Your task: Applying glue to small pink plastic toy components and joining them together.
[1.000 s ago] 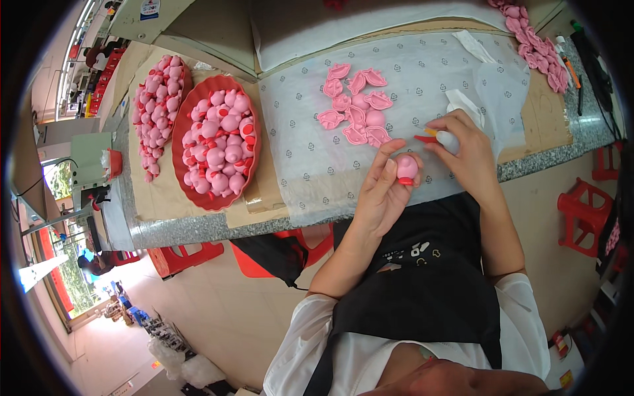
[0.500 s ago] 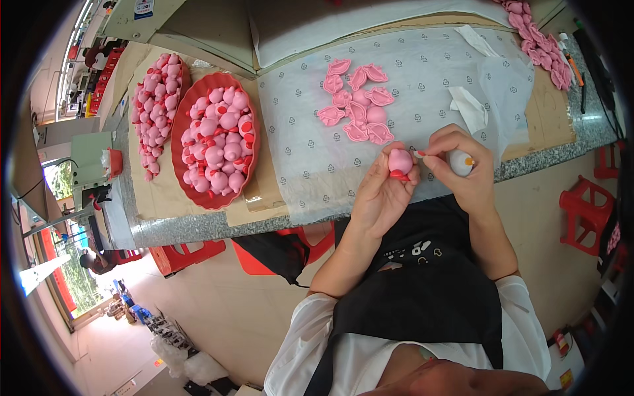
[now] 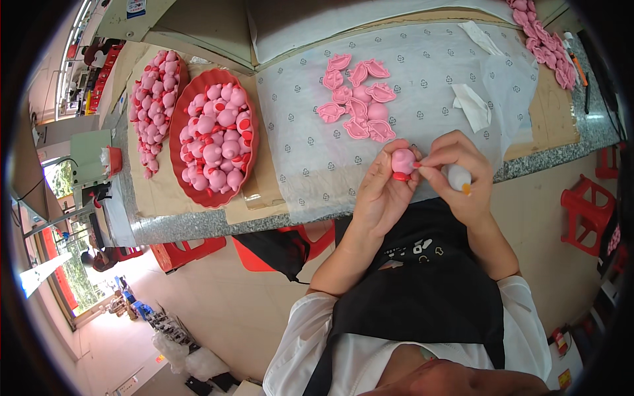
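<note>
Holds pink figure [image 3: 403, 160] in left hand [image 3: 380, 191], between thumb and fingers, over counter [image 3: 185, 229] near its front edge. Pinches small red piece [image 3: 417, 164] in right hand [image 3: 481, 175] against the figure's side — apart from it half a second earlier. Cradles white bottle [image 3: 457, 176] in right palm, with orange tip [image 3: 466, 189] now turned toward the front edge. Angles both forearms [image 3: 347, 257] inward.
</note>
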Motion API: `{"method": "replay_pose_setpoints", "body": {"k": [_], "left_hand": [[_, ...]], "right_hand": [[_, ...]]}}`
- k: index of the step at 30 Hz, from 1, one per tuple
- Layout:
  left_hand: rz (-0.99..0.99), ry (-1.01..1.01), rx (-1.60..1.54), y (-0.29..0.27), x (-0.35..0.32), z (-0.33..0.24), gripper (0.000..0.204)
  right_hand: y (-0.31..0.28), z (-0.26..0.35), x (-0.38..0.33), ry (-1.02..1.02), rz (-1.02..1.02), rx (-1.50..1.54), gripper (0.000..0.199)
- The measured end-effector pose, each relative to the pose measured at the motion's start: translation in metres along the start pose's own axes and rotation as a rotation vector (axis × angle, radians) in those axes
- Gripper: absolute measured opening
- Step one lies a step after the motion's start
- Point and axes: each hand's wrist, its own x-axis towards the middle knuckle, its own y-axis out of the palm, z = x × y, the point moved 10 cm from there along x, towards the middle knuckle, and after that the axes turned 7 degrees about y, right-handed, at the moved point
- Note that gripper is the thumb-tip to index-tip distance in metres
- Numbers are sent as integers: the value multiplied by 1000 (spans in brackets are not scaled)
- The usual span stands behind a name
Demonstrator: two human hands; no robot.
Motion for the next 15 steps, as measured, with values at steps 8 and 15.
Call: {"method": "replay_pose_setpoints", "body": {"k": [8,15], "left_hand": [[-79,10,-3,-14,0,1,28],[-135,40,22,-12,-1,0,28]], "right_hand": [[10,2,2,-79,35,-93,15],[2,-4,-3,-4,-96,-8,15]]}}
